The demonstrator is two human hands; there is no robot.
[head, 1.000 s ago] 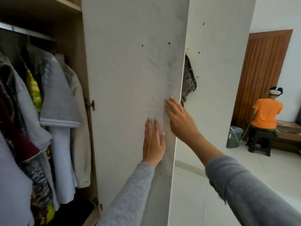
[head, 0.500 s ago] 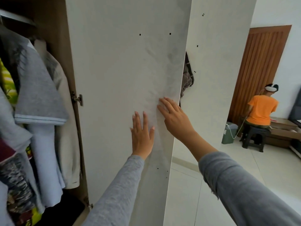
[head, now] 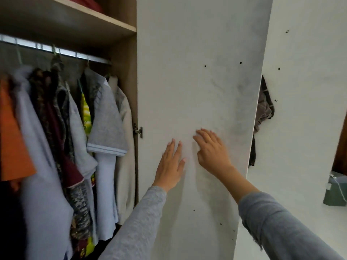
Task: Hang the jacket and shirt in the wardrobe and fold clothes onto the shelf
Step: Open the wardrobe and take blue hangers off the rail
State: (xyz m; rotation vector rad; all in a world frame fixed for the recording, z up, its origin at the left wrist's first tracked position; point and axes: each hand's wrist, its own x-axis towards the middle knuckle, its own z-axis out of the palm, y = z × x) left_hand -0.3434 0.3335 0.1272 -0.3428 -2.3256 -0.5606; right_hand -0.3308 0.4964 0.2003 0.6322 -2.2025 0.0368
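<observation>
Both hands were laid flat against the white wardrobe door, low on its smudged face. The left hand was pressed there with its fingers straight and close together; nothing was held in it. The right hand was set just beside it, nearer the door's free edge, with its fingers spread and only slightly bent, and nothing was gripped by it either. Grey sleeves were seen on both arms.

The wardrobe was shown open to the left of the door, to which a metal hinge was fixed. Clothes were hung closely along the rail beneath the wooden shelf. A cream jacket was hung at the rail's right end, against the wardrobe's side wall, and a grey short-sleeved shirt was hung just beside it, overlapping it. An orange garment was seen at the left edge. Something red was kept on the shelf.

Past the door's free edge a dark garment was hung against a second white panel.
</observation>
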